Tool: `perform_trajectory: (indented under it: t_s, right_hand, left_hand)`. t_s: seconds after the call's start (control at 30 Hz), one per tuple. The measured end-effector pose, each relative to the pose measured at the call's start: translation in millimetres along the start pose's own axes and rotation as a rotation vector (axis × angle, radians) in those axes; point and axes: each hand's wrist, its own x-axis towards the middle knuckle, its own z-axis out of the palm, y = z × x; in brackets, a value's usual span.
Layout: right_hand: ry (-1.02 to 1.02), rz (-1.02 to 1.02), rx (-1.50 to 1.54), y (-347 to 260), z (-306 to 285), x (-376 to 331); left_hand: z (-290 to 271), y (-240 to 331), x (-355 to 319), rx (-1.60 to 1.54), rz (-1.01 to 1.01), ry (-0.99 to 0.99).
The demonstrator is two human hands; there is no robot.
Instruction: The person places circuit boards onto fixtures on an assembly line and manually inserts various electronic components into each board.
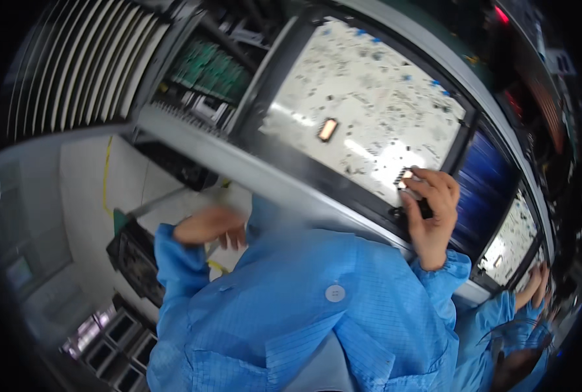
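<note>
White speckled panel (369, 85) lies before us, set in the bench (271, 184). At its near right corner, our right hand (436, 206) seems to pinch a small toothed piece (404, 177). Our left hand (207, 225), blurred, is off the bench, fingers bent; its hold we cannot tell. We judge the step is placing or lifting this piece; the next move needs steady fingertips.

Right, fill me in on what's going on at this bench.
A person in a blue coat has the right hand at a small dark-edged piece over the speckled white panel; whether it is gripped is unclear. The left hand, blurred, is away from the panel. An orange-centred piece lies farther left on it. At right, a co-worker's hands are near another panel.
</note>
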Motion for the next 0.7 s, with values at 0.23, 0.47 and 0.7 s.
perform_trajectory:
  t_s: [0.23, 0.47, 0.7]
  right_hand:
    - [-0.118, -0.117, -0.108, 0.6, -1.7, -1.6]
    - [0.078, 0.309, 0.108, 22.2, -10.8, -21.4]
    - [0.063, 0.345, 0.23, 26.8, 7.4, -27.0]
  left_hand:
    - [30.0, -196.2, 142.0, 0.093, -0.281, 0.897]
    - [59.0, -270.7, 185.4, 0.05, 0.179, 1.232]
    - [36.4, -310.6, 142.6, 0.273, -0.121, 0.787]
